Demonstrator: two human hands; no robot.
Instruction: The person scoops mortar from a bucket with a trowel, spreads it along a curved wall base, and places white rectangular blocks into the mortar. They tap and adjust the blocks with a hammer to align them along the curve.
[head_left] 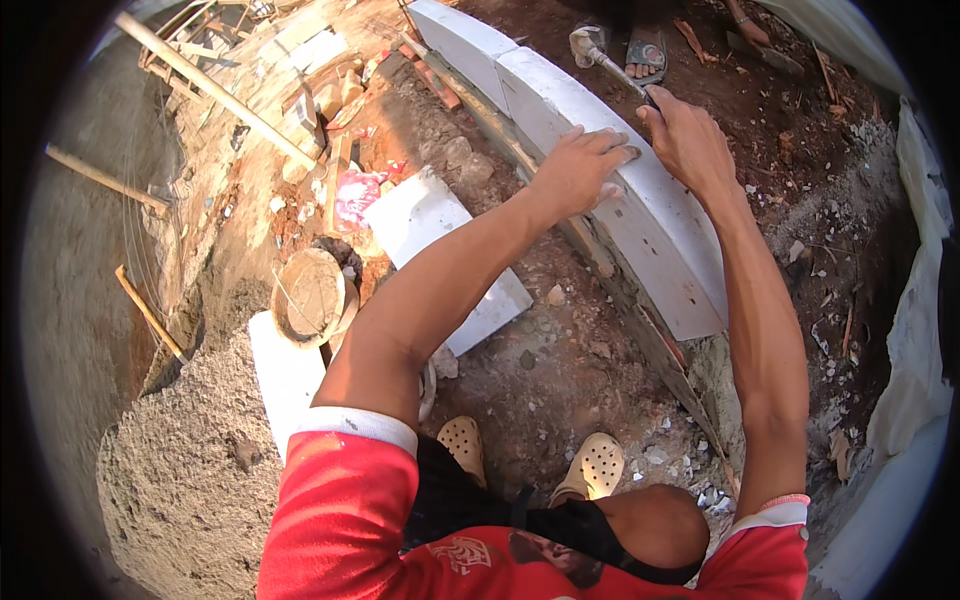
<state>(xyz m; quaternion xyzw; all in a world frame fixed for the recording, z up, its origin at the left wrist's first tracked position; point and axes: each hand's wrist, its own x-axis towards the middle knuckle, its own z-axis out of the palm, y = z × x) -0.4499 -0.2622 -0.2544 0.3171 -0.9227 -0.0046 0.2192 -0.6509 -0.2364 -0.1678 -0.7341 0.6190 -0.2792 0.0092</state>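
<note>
A row of white lightweight blocks runs from the far middle toward the near right, with a long block (660, 245) in front of me and another block (462, 38) beyond it. My left hand (583, 170) lies on the top edge of the long block, fingers stretched out and holding nothing. Over the row's far side, my right hand (688, 140) is closed around the dark grip of a hammer (588, 46). Its pale, caked head points away to the left, apart from the block as far as I can see.
A wooden strip (520, 155) follows the row's base. Left of me are a mortar-crusted bucket (283, 300), loose white blocks (415, 212), a sand heap (190, 490) and bamboo poles (215, 88). Beyond the row, another person's sandalled foot (646, 58) and hand (752, 32) show.
</note>
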